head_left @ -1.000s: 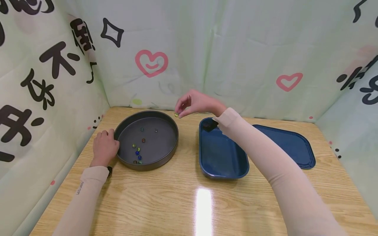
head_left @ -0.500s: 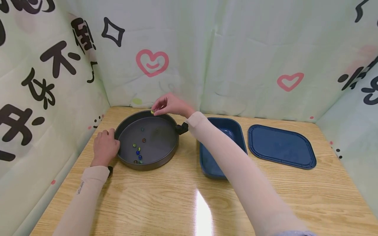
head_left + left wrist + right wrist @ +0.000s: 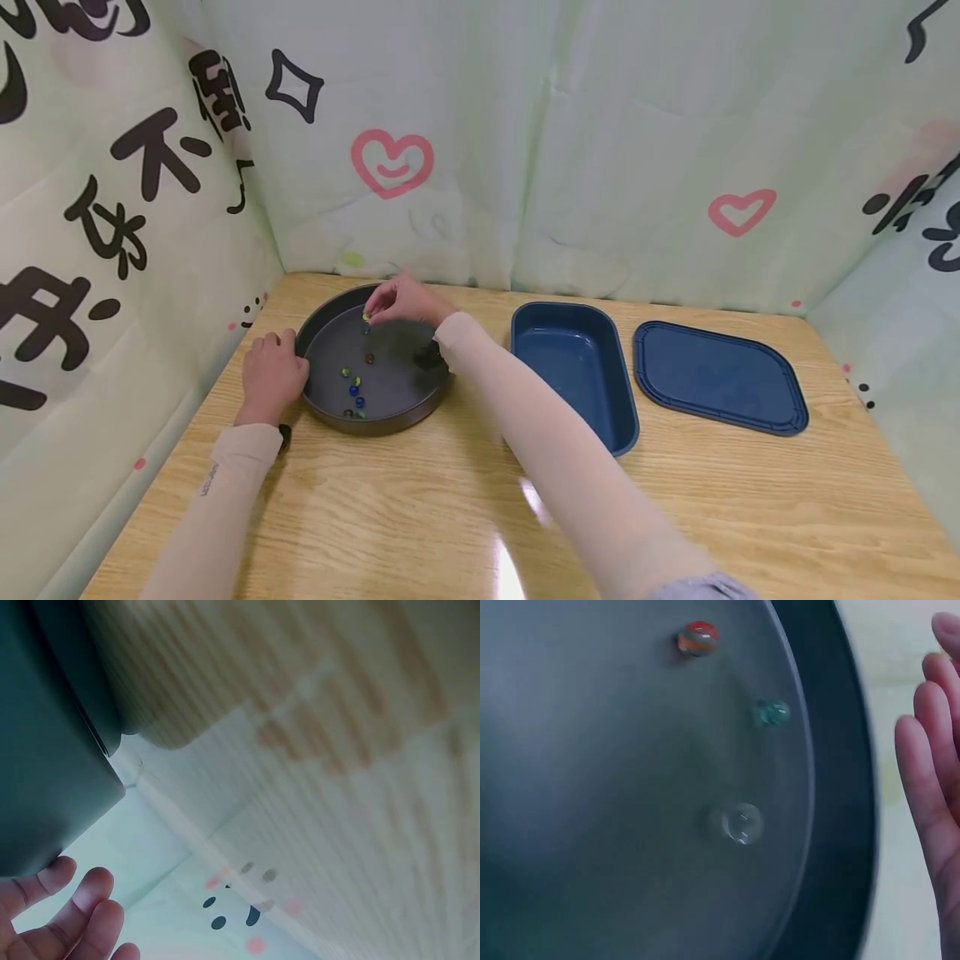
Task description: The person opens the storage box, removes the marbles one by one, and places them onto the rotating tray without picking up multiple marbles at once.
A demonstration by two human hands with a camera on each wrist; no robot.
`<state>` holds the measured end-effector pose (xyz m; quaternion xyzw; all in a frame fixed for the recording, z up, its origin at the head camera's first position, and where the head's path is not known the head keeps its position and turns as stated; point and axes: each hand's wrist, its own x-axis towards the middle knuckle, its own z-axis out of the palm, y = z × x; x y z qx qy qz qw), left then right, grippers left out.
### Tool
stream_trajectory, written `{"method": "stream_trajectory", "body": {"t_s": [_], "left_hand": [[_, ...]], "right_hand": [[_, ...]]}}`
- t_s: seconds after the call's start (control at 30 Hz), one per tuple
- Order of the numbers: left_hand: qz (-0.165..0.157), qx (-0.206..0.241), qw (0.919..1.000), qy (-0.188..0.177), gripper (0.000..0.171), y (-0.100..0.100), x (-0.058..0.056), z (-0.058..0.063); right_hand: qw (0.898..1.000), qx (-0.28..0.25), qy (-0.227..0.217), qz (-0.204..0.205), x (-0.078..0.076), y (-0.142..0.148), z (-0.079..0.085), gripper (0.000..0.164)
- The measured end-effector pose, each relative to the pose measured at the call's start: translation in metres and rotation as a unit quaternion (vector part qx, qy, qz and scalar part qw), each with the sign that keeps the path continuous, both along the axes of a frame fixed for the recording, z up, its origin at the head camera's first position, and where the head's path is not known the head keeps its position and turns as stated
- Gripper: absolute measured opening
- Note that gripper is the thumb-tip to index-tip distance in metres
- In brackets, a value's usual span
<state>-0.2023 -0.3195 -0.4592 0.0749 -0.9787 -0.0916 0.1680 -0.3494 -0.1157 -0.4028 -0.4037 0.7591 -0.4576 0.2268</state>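
A dark grey round pan stands at the left of the table with several glass marbles in it. My left hand holds the pan at its left rim; in the left wrist view its fingers curl beside the pan's wall. Over the far part of the pan, my right hand pinches a yellow-green marble between thumb and fingertips. Below lie a red-brown marble, a teal marble and a clear marble. Two blue marbles lie nearer the front.
A deep blue rectangular container stands right of the pan, with my right forearm reaching across its near left corner. Beside it a flat blue lid lies on the wooden table. A printed curtain hangs behind and at both sides.
My right hand has travelled left and down with the yellow-green marble, from beyond the pan's right side to over its inside. My left hand stays at the rim.
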Motion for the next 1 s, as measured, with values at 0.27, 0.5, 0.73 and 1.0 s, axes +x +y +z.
{"method": "stream_trajectory", "body": {"t_s": [0.27, 0.5, 0.73, 1.0], "left_hand": [[0.007, 0.006, 0.9996, -0.027, 0.027, 0.0, 0.0, 0.002], [0.009, 0.005, 0.9996, -0.026, 0.025, 0.0, -0.001, 0.002], [0.006, 0.003, 0.9997, -0.021, 0.027, 0.002, -0.002, 0.001], [0.007, 0.009, 0.9999, -0.012, 0.022, 0.002, 0.0, 0.002]], "right_hand": [[0.998, 0.025, 0.024, -0.046, -0.004, -0.016, -0.025, 0.013], [0.995, 0.076, 0.033, -0.053, -0.006, -0.018, -0.038, 0.012], [0.991, 0.113, 0.049, -0.051, -0.006, -0.015, -0.039, 0.011], [0.986, 0.149, 0.065, -0.039, -0.01, -0.013, -0.044, 0.009]]}}
